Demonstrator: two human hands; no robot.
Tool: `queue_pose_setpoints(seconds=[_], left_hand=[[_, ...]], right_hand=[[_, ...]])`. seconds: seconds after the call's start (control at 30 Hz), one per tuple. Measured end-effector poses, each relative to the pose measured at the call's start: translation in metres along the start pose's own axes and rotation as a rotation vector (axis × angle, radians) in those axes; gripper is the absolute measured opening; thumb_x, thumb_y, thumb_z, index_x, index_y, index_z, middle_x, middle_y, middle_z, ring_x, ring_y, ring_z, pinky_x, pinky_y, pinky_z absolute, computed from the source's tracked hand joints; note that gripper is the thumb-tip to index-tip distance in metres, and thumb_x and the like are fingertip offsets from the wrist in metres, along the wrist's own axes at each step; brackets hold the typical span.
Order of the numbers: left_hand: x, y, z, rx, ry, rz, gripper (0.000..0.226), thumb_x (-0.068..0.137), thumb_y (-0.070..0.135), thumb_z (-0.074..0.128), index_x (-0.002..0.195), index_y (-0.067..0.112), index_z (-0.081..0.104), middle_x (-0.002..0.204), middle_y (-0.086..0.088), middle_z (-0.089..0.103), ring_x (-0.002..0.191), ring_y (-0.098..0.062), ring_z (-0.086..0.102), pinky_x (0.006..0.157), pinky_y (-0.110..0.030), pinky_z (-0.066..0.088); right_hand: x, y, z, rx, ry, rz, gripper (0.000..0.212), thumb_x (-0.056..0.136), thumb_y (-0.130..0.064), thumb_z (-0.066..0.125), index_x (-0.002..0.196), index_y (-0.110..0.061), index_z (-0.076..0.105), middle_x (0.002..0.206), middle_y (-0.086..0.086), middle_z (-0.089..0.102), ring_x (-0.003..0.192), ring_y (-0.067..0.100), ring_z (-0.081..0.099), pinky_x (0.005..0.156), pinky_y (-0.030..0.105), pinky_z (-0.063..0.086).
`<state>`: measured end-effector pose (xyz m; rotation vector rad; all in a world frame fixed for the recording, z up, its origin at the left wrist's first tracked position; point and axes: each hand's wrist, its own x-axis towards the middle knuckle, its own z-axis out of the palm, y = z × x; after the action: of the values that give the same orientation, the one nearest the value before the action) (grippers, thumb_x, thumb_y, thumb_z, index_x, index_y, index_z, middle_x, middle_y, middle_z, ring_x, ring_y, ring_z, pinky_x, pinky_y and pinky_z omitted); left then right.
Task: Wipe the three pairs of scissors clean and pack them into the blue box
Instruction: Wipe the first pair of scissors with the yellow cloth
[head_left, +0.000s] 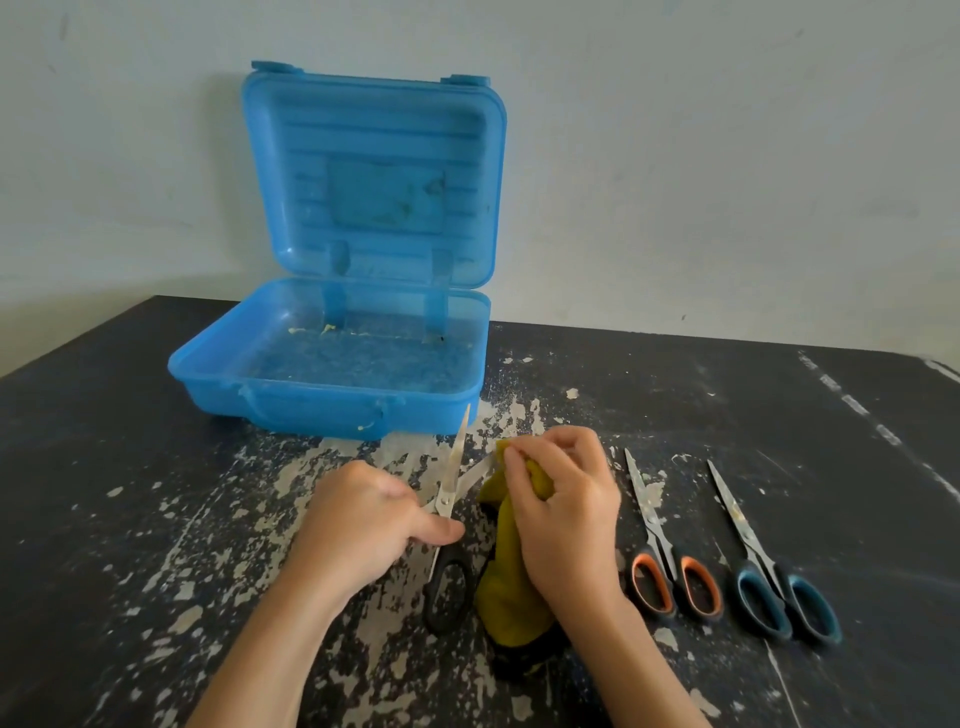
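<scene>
A pair of black-handled scissors (448, 525) lies opened in front of me. My left hand (363, 519) grips it near the pivot. My right hand (563, 504) pinches a yellow cloth (506, 587) around the tip of the right blade. The other blade points up toward the blue box (332, 405), which stands open and holds no scissors, its lid upright against the wall. To the right lie two shut pairs, one with orange-lined handles (662, 551) and one with blue-lined handles (763, 571), both with spotted blades.
The dark table (156, 493) has worn, flaking paint. Crumbs of yellowish dirt lie on the box floor. A pale wall (727, 156) stands right behind the box. The table's right edge runs at the far right.
</scene>
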<state>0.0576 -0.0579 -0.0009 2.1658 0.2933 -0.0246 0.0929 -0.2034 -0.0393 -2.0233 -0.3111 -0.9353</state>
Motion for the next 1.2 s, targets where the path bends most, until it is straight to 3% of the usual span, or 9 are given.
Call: queue_pose_setpoints(seconds=[0.1,0.27,0.43,0.63,0.73,0.8,0.93,1.07,1.2], left_hand=[[0.000,0.000,0.000,-0.002,0.003,0.008,0.053,0.057,0.029,0.087,0.059,-0.014,0.055,0.045,-0.005,0.039,0.032,-0.012,0.028,0.045,-0.024,0.028],[-0.005,0.007,0.002,0.051,-0.022,0.038,0.039,0.058,0.024,0.087,0.039,0.011,0.056,0.028,0.008,0.043,0.027,-0.003,0.037,0.049,-0.022,0.033],[-0.003,0.002,0.000,0.003,0.011,0.007,0.053,0.057,0.027,0.087,0.057,-0.014,0.054,0.036,0.005,0.040,0.030,-0.009,0.032,0.044,-0.024,0.028],[-0.009,0.008,-0.002,0.039,-0.041,0.027,0.036,0.058,0.026,0.087,0.053,-0.001,0.064,0.034,0.008,0.042,0.028,-0.004,0.034,0.042,-0.021,0.031],[-0.011,0.010,-0.003,-0.022,-0.049,-0.038,0.026,0.060,0.026,0.087,0.054,0.013,0.065,0.034,0.009,0.047,0.030,-0.001,0.037,0.062,-0.042,0.053],[-0.011,0.011,-0.004,-0.040,-0.031,-0.062,0.024,0.060,0.027,0.087,0.065,0.012,0.068,0.035,0.008,0.048,0.032,-0.001,0.038,0.079,-0.053,0.051],[-0.009,0.009,-0.004,-0.050,-0.025,-0.027,0.028,0.059,0.030,0.087,0.064,0.012,0.066,0.032,0.007,0.045,0.027,-0.002,0.037,0.044,-0.027,0.035],[-0.008,0.007,0.002,-0.051,0.034,0.025,0.029,0.058,0.032,0.087,0.068,0.012,0.069,0.037,0.006,0.049,0.030,-0.001,0.039,0.042,-0.022,0.031],[-0.005,0.004,0.003,-0.060,0.101,0.018,0.030,0.057,0.029,0.088,0.072,0.009,0.072,0.047,0.002,0.050,0.040,-0.010,0.043,0.043,-0.021,0.031]], right_hand=[[-0.003,-0.002,0.003,-0.022,-0.011,-0.060,0.010,0.078,-0.007,0.062,0.083,-0.003,0.070,0.085,0.007,0.052,0.066,0.009,0.050,0.066,0.000,0.035],[0.002,0.010,0.000,-0.028,0.007,0.119,0.009,0.082,-0.004,0.065,0.088,-0.003,0.071,0.088,0.004,0.049,0.072,-0.002,0.044,0.070,-0.005,0.030],[0.001,0.000,-0.001,-0.029,0.040,0.042,0.009,0.080,-0.009,0.065,0.084,-0.005,0.072,0.086,0.005,0.052,0.069,0.002,0.046,0.071,-0.004,0.032],[0.002,0.009,-0.002,-0.038,-0.017,0.107,0.007,0.081,-0.002,0.065,0.084,-0.002,0.071,0.085,0.004,0.048,0.069,-0.004,0.042,0.069,-0.004,0.032],[0.006,0.012,-0.008,0.001,0.059,0.208,0.012,0.085,-0.009,0.063,0.091,-0.003,0.071,0.090,0.005,0.050,0.072,0.000,0.044,0.070,-0.002,0.031],[0.004,0.004,-0.007,-0.013,0.091,0.106,0.010,0.083,-0.008,0.065,0.088,-0.004,0.072,0.088,0.005,0.052,0.070,0.003,0.041,0.073,-0.002,0.032],[-0.004,-0.004,0.003,-0.014,0.007,0.000,0.014,0.079,-0.011,0.062,0.086,-0.003,0.072,0.085,0.007,0.054,0.076,-0.001,0.040,0.071,-0.004,0.031],[-0.006,-0.004,0.003,0.024,-0.058,-0.059,0.006,0.077,-0.004,0.066,0.080,-0.002,0.071,0.083,0.008,0.055,0.070,0.003,0.045,0.067,-0.001,0.035],[-0.014,-0.012,0.004,0.089,-0.190,-0.099,0.006,0.077,-0.006,0.065,0.075,-0.003,0.070,0.080,0.006,0.055,0.066,0.010,0.051,0.061,0.016,0.043]])
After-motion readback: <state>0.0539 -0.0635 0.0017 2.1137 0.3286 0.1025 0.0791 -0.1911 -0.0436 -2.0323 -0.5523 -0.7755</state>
